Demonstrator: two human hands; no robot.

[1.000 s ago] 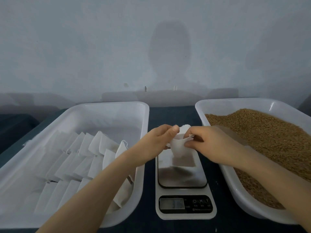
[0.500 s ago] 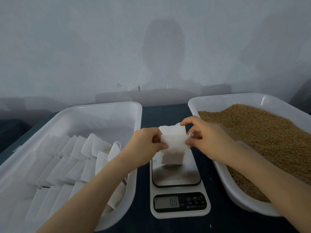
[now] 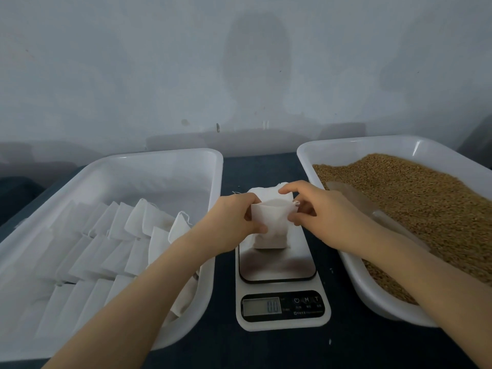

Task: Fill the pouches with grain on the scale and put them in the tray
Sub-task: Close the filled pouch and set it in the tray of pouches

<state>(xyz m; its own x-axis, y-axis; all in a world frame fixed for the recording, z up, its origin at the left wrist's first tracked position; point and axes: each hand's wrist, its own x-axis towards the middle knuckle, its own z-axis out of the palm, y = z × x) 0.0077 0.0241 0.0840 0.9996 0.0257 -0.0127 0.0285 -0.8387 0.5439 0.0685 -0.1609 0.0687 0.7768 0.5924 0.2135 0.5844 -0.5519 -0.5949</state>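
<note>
A small white pouch (image 3: pixel 270 225) is held over the far end of the scale (image 3: pixel 279 265), its bottom edge resting on or just above the steel platform. My left hand (image 3: pixel 234 222) pinches its left edge and my right hand (image 3: pixel 319 211) pinches the right edge near the top, with the mouth pulled slightly apart. The scale display (image 3: pixel 262 306) is lit. On the left, a white tray (image 3: pixel 170 161) holds several rows of white pouches (image 3: pixel 106 249). At the right, another white tray (image 3: pixel 354 272) is heaped with brown grain (image 3: pixel 412 198).
A clear scoop (image 3: pixel 354 195) lies half buried in the grain just behind my right hand. The trays and scale sit on a dark tabletop (image 3: pixel 266 347), against a pale wall. Narrow gaps separate the scale from each tray.
The pouch has been unfolded from a crumpled bunch and lowered toward the scale platform. Both hands shifted slightly nearer and now pull its top edges apart.
</note>
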